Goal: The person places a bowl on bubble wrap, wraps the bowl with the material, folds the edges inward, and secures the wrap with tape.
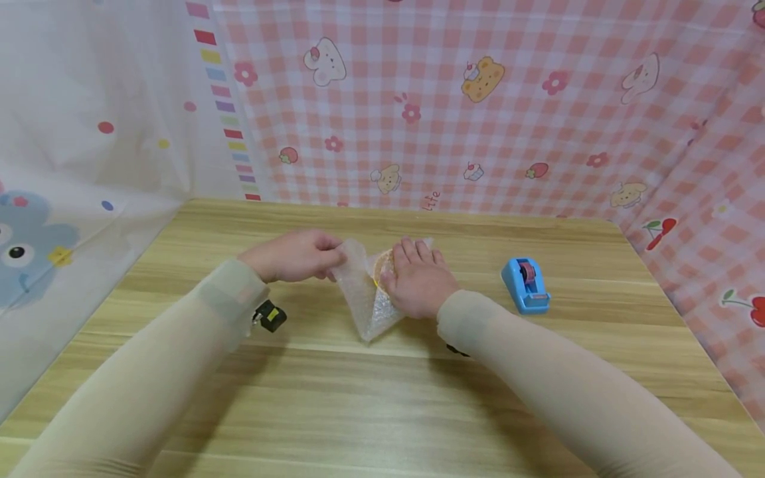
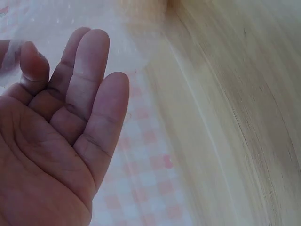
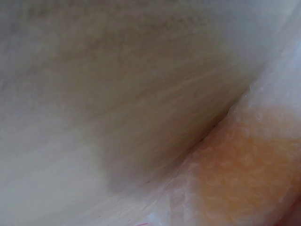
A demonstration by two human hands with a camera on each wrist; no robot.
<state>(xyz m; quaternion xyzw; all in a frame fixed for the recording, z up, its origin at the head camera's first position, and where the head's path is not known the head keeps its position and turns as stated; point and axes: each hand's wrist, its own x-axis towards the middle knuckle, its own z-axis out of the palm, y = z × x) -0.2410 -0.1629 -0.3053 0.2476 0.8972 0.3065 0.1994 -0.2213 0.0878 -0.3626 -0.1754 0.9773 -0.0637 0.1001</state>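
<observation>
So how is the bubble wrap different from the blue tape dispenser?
The bubble wrap is see-through, while the tape dispenser is solid blue. The bubble wrap is a thin, folded sheet; the tape dispenser is a chunky, shaped block. The left hand pinches the bubble wrap and the right hand lies flat on it, but neither touches the tape dispenser. Both are on the wooden table.

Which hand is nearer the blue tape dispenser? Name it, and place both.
The right hand: it lies on the bubble wrap, left of the blue tape dispenser. The left hand is farther left, pinching the wrap's left side.
</observation>
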